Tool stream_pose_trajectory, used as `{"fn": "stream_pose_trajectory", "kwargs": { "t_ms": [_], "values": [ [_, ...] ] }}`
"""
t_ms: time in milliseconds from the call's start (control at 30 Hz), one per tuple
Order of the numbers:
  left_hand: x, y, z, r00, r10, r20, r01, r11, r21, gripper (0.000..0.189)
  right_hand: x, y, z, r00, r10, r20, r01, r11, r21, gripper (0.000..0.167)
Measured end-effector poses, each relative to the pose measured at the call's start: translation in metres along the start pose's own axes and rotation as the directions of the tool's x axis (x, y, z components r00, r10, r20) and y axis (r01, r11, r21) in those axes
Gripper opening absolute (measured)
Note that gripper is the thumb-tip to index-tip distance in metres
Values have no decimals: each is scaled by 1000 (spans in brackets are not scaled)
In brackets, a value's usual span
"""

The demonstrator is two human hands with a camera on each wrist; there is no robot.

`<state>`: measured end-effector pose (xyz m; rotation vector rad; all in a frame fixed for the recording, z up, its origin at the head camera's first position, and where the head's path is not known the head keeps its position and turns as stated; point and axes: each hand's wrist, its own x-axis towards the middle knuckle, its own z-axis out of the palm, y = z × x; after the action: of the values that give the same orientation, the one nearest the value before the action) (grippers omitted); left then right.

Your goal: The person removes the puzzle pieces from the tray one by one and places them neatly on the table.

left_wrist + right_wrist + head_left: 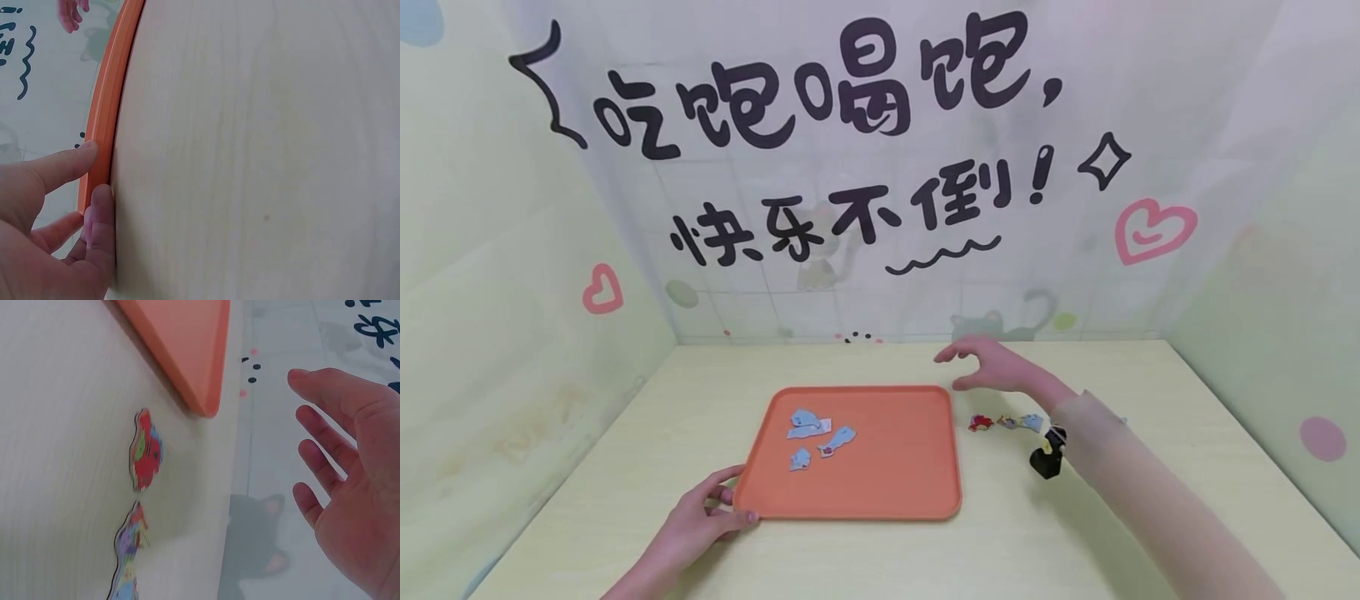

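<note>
An orange tray lies on the table. My left hand grips its near left corner, the thumb along the front rim and the fingers curled at the left side. In the left wrist view the fingertips press against the tray's rim. On the tray's left part lie several light-blue, irregular puzzle pieces. My right hand hangs in the air beyond the tray's far right corner, fingers loosely bent and holding nothing. Right of the tray a red puzzle piece lies on the table, beside a multicoloured one.
More puzzle pieces lie in a row to the right, partly hidden behind the right wrist with its black camera. A printed backdrop stands at the table's far edge, with side walls left and right.
</note>
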<state>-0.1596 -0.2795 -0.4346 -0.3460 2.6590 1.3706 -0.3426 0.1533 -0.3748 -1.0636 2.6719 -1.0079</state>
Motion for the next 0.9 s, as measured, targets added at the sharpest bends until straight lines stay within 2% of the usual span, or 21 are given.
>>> {"fn": "stream_pose_trajectory", "kwargs": {
  "t_ms": [233, 500, 900],
  "values": [
    [0, 1, 0, 1000, -3, 4, 3, 1000, -9, 81, 26, -25, 16, 999, -49, 4, 49, 999, 12, 41],
    [0, 1, 0, 1000, -5, 11, 5, 1000, -21, 81, 52, -42, 43, 997, -76, 21, 75, 997, 15, 38],
    [0, 1, 0, 1000, -7, 11, 7, 1000, -24, 81, 75, -58, 89, 990, -133, 41, 127, 983, 134, 36]
  ]
}}
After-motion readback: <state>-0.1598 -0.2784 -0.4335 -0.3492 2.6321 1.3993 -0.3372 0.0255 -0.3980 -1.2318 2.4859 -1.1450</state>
